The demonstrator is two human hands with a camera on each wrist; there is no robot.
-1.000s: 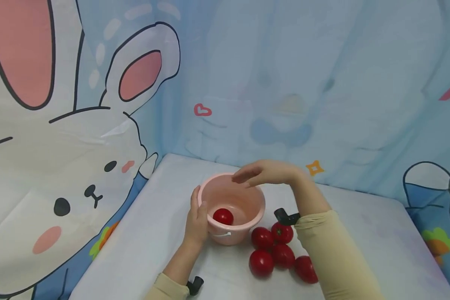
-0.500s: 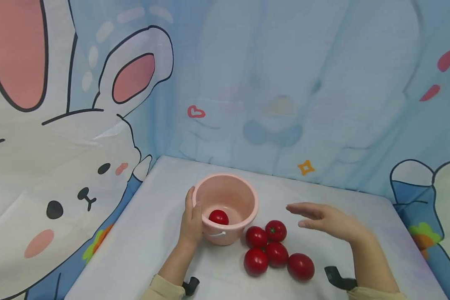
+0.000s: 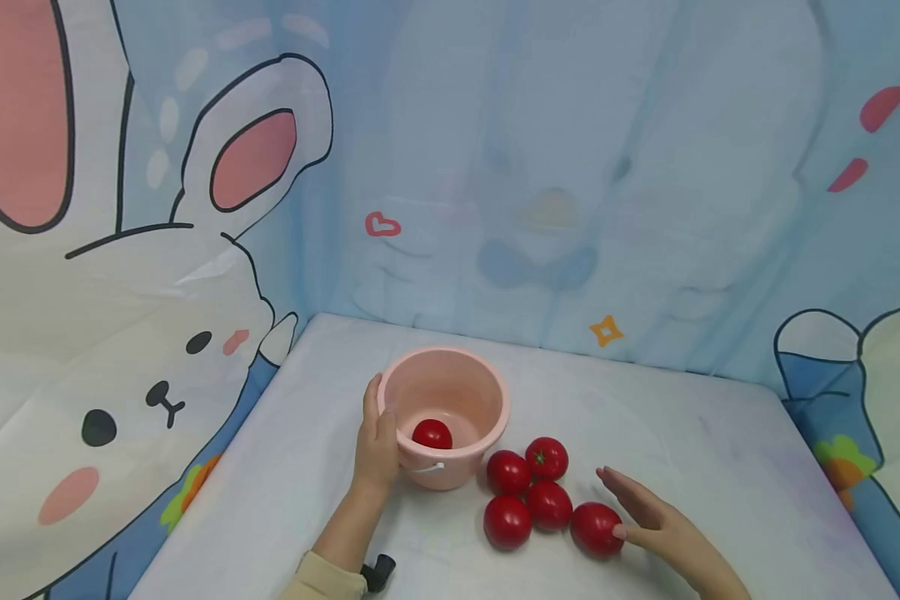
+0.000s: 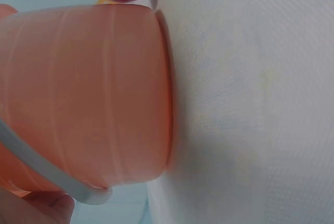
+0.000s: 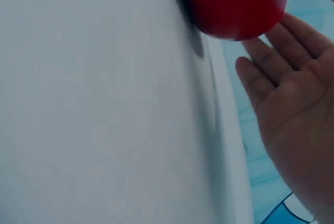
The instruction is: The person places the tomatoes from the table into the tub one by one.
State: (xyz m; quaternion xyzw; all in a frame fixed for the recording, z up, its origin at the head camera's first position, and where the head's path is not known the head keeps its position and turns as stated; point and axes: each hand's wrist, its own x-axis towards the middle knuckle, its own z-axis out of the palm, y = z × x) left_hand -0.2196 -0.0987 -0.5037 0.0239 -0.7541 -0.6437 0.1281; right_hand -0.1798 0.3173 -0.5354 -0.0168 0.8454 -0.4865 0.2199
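Observation:
A pink bucket (image 3: pixel 444 467) stands upright on the white table, with one red tomato (image 3: pixel 432 434) lying inside. At its left side, my left hand (image 3: pixel 376 446) grips it near the rim; in the left wrist view, a digit (image 4: pixel 39 208) lies by the white handle (image 4: pixel 49 169). My right hand (image 3: pixel 663 525) reaches over the rightmost tomato (image 3: pixel 596 530) with straight, spread fingers, the thumb tip overlapping its right side. In the right wrist view, the open palm (image 5: pixel 300 104) faces that same tomato (image 5: pixel 235 2).
Several more tomatoes cluster just right of the bucket, among them a front one (image 3: pixel 507 522) and a back one (image 3: pixel 547 458) with a star-shaped stem end. A blue cartoon curtain (image 3: pixel 450 167) hangs behind the white table (image 3: pixel 690 433).
My right hand has drawn back from above the bucket, then swung right and down to the rightmost tomato. My left hand stays on the bucket. The view has turned slightly right.

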